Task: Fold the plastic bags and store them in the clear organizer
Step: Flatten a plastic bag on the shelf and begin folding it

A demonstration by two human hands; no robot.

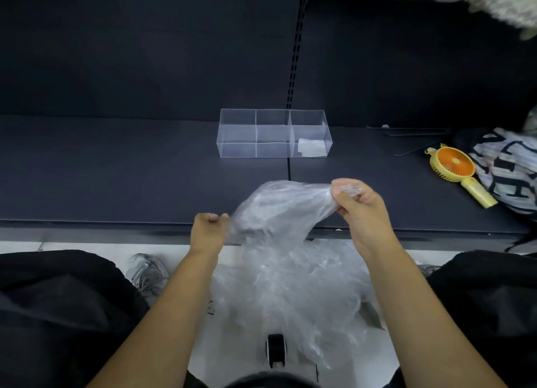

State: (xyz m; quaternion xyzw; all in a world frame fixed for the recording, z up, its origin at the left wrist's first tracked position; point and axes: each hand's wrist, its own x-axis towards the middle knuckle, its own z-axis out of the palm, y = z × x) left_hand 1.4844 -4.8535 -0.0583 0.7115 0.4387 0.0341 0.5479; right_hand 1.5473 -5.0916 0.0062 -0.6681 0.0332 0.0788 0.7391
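The crumpled plastic bag (pixel 279 210) hangs over the shelf (pixel 116 184) edge, six o'clock of the clear organizer (pixel 273 134) — left hand (pixel 209 227) pinching at nine o'clock, right hand (pixel 357 204) at three — seemingly feather-light, limp and slippery, so best held at its corners.

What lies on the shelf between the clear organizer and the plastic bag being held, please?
In the head view, only bare dark shelf separates organizer and bag.

Organizer (pixel 273 133) behind bag (pixel 279 207); fan (pixel 453 165) right, perhaps touching cloth (pixel 511 172)
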